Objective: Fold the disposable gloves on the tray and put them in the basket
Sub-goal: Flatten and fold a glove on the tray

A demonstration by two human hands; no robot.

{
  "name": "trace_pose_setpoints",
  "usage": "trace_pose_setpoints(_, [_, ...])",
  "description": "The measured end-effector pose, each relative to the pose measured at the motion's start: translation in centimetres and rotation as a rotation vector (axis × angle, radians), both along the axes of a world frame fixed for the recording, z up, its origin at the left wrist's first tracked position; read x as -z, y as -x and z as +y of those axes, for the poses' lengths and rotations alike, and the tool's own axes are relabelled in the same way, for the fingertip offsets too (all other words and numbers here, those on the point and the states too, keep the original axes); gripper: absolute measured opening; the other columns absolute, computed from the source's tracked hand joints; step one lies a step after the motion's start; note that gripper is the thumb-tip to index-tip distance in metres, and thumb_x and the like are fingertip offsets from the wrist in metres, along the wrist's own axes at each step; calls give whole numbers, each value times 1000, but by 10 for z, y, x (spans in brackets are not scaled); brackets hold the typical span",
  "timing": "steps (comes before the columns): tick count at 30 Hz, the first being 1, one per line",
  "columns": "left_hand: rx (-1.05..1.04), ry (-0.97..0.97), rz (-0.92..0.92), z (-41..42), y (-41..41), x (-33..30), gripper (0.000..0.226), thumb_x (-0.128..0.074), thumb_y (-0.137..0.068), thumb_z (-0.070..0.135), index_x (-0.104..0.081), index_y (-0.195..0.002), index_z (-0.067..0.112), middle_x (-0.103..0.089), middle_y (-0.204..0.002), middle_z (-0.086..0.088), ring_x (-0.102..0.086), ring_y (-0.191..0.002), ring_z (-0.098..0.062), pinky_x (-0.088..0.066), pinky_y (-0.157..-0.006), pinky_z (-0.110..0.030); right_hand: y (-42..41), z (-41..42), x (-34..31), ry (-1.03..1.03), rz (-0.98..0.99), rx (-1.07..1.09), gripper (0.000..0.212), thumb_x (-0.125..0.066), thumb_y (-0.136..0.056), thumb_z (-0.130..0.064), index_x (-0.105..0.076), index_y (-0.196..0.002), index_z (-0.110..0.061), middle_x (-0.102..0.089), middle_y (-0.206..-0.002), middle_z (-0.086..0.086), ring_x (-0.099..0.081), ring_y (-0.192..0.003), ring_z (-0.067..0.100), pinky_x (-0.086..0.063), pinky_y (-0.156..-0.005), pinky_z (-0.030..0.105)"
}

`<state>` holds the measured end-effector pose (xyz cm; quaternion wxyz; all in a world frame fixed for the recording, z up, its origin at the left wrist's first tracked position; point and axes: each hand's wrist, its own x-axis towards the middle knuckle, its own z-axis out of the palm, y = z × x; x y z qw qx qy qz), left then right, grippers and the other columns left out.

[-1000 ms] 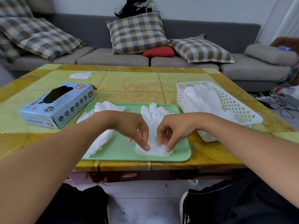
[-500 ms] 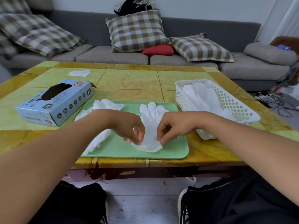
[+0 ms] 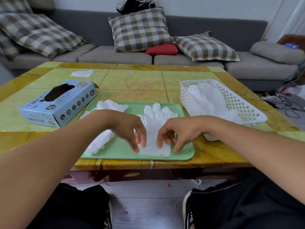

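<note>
Glove in work: white glove lies flat on the right half of the green tray, fingers pointing away from the person, cuff toward the near rim.
Left hand: left hand is arched over the glove's left edge, fingers curled down, fingertips on the cuff end (pinch or press, cannot tell which).
Right hand: right hand mirrors it on the right edge, curled fingertips on the cuff, one fingertip touching the bare tray just beside the glove.
Other gloves: crumpled pile on the left half of the tray, partly hidden by the left forearm.
Basket: white perforated basket right of the tray, white gloves inside.
Worktop: yellow-green tiled worktop; blue glove box left of the tray.
</note>
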<state>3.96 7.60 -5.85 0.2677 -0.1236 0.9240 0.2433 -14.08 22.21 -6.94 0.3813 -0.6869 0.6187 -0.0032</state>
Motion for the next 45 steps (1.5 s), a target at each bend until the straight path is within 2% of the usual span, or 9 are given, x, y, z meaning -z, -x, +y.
trace_pose_setpoints(8, [29,93,-62,5,5,5,38,-92,-69,35,-68,-99,39,-65,-102,12,-64,-90,-2,-47,-77,-18,-4,-1,18,195,-6,31,12,-73,-87,-5,-75,-97,-12,-66,-91,11,-53,-70,4,-46,-71,22])
trace_pose_setpoints(12, [-60,65,77,2,2,-10,74,-93,-58,50,-49,-117,45,-53,-121,15,-54,-104,-1,-48,-91,-25,3,-3,-5,264,-414,278,12,-67,-95,-10,-71,-106,-13,-67,-94,-2,-57,-78,0,-43,-75,16])
trace_pose_setpoints(17, [-351,-508,747,-8,5,-37,52,-76,-75,18,-62,-123,6,-71,-119,-9,-67,-110,-25,-50,-103,-43,2,-21,-48,446,-1154,666,29,-57,-98,-19,-64,-118,1,-67,-109,15,-61,-97,26,-47,-90,35])
trace_pose_setpoints(20, [-497,-849,891,-4,16,-52,61,-76,-76,48,-68,-117,4,-72,-115,-9,-69,-107,-23,-53,-95,-38,8,-29,-67,424,-1261,807,41,-51,-104,-20,-58,-135,7,-64,-132,20,-63,-114,30,-50,-102,39])
trace_pose_setpoints(22, [-548,-935,879,6,22,-62,70,-75,-70,65,-72,-116,13,-72,-116,-6,-70,-107,-24,-56,-89,-34,10,-30,-74,406,-1299,883,45,-53,-104,-24,-55,-139,4,-61,-138,16,-63,-118,28,-50,-103,37])
trace_pose_setpoints(26, [-671,-819,1019,25,34,-65,37,-78,-85,20,-67,-117,6,-76,-104,-6,-73,-94,-21,-60,-76,-29,11,-24,-75,404,-1357,968,44,-52,-104,-24,-56,-140,2,-59,-141,19,-61,-124,28,-43,-113,43])
trace_pose_setpoints(31, [-838,-819,1136,19,40,-67,24,-64,-97,16,-70,-114,0,-75,-108,-16,-70,-90,-23,-59,-81,-33,16,-15,-79,369,-1423,968,23,-55,-97,-21,-63,-114,-7,-54,-93,5,-53,-84,21,-46,-84,32])
trace_pose_setpoints(36, [-863,-774,1224,20,50,-71,21,-68,-95,20,-70,-110,6,-75,-95,-14,-70,-80,-23,-60,-74,-36,17,-10,-77,409,-1208,866,75,-67,-84,-63,-66,-130,-4,-63,-108,13,-55,-100,29,-44,-94,39])
trace_pose_setpoints(45, [-723,-668,1353,49,78,-92,34,-72,-92,24,-67,-101,-9,-73,-82,-10,-67,-71,-15,-55,-65,-29,25,17,-112,853,-1016,922,37,-74,-90,-13,-68,-124,1,-73,-118,16,-72,-106,25,-58,-92,35])
